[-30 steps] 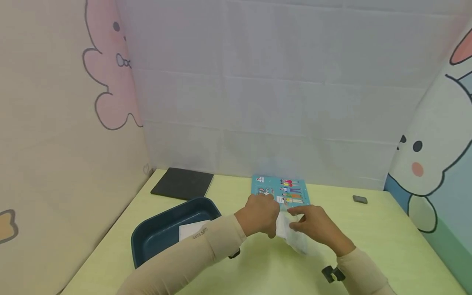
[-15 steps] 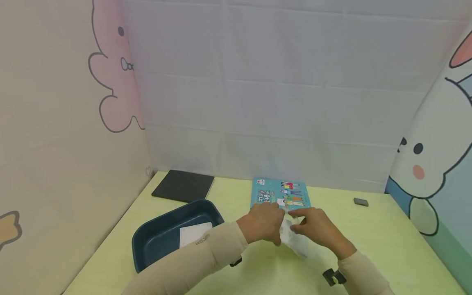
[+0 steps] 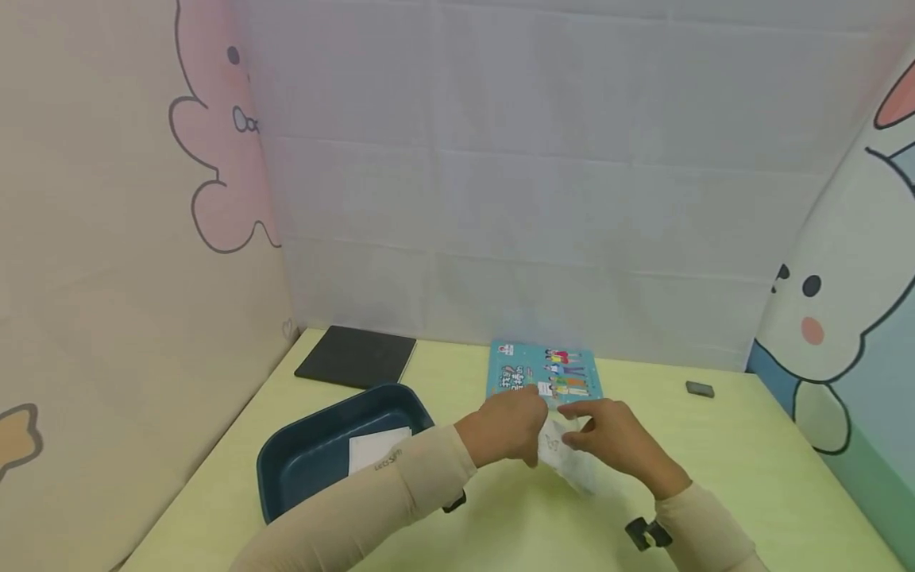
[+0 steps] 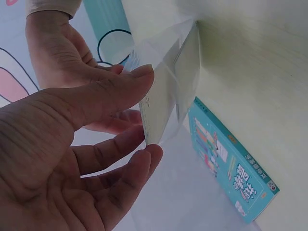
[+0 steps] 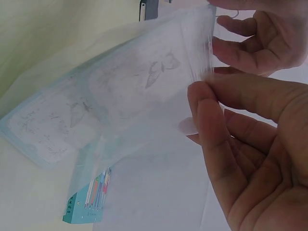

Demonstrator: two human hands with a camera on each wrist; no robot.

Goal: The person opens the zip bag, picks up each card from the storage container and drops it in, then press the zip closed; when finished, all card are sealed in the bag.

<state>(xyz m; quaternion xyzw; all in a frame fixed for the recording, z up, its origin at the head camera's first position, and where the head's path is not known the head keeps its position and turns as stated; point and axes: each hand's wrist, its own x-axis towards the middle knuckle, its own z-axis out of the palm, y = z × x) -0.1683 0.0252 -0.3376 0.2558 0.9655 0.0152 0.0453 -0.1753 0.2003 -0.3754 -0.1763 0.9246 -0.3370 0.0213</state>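
Observation:
A clear plastic bag (image 5: pixel 144 132) hangs between the two hands, with pale cards (image 5: pixel 125 86) inside that bear grey butterfly prints. My left hand (image 3: pixel 506 429) pinches a card stack (image 4: pixel 161 108) at its edge, thumb (image 4: pixel 108 94) above and fingertips below, in the left wrist view. My right hand (image 3: pixel 615 441) pinches the bag's gathered edge between thumb and forefinger, as the right wrist view shows. Both hands are close together over the table, near the front of a blue printed book (image 3: pixel 515 365). The left hand's far fingers are hidden in the head view.
On the left stands a dark blue tray (image 3: pixel 268 457) with white paper (image 3: pixel 368 449) in it, partly behind the left forearm. A black notebook (image 3: pixel 355 356) lies at the back left. A small grey block (image 3: pixel 700 389) lies far right. Fabric walls bound the table (image 3: pixel 750 477).
The left hand has shifted slightly, and a dark print on the card shows more clearly between the hands now. The right hand stays nearly still, and the bag remains between them.

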